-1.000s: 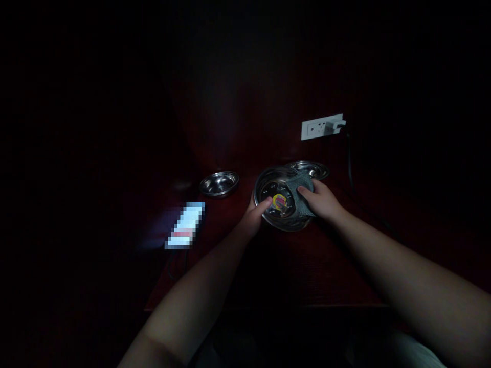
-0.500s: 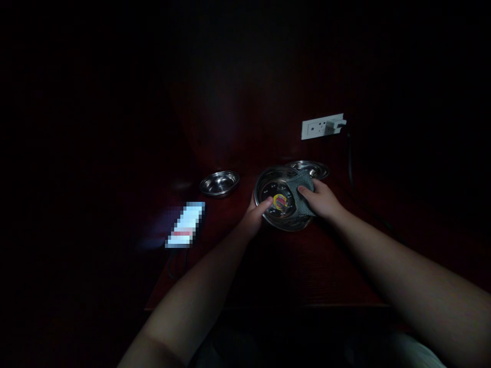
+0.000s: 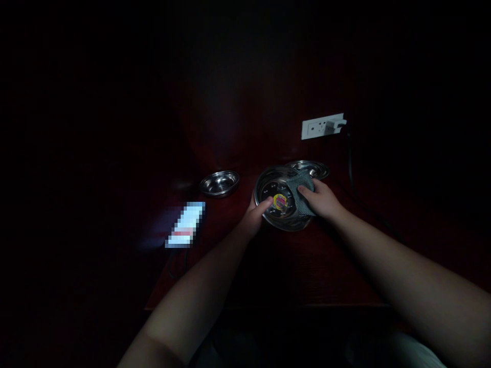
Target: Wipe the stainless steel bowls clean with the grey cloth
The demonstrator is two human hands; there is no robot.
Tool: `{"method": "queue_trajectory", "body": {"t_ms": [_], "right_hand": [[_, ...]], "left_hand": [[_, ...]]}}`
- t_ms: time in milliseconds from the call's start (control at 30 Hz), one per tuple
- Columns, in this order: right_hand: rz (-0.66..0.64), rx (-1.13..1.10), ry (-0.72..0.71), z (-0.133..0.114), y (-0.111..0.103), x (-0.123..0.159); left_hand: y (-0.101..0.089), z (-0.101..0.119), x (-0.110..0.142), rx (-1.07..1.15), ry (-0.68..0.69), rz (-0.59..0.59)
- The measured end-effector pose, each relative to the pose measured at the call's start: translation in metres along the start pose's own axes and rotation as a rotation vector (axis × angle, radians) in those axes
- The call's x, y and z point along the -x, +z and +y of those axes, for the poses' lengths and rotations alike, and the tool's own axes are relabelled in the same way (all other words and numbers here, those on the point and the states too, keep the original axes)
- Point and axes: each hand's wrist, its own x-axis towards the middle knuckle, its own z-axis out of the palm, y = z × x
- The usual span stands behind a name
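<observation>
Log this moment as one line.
left hand: holding metal bowl | right hand: holding grey cloth against bowl | left of bowl: metal dish, lit screen

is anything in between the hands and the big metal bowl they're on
Yes, at the right hand: the grey cloth lies between its thumb and the inside of the metal bowl. Nothing visible stands between the left hand and the bowl; its bare thumb reaches over the rim.

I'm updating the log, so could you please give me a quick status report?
Left grip holding metal bowl, tilted. Right grip pinching grey cloth against bowl's right side. Shiny dish beyond, partly hidden.
</observation>
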Motion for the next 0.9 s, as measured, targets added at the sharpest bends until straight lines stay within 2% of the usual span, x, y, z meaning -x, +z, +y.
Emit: {"method": "queue_trajectory", "body": {"t_ms": [900], "right_hand": [[0.0,0.014,-0.014,0.0,-0.0001,0.0004]], "left_hand": [[-0.0015,0.0001,-0.0002,-0.005,-0.036,0.007]]}}
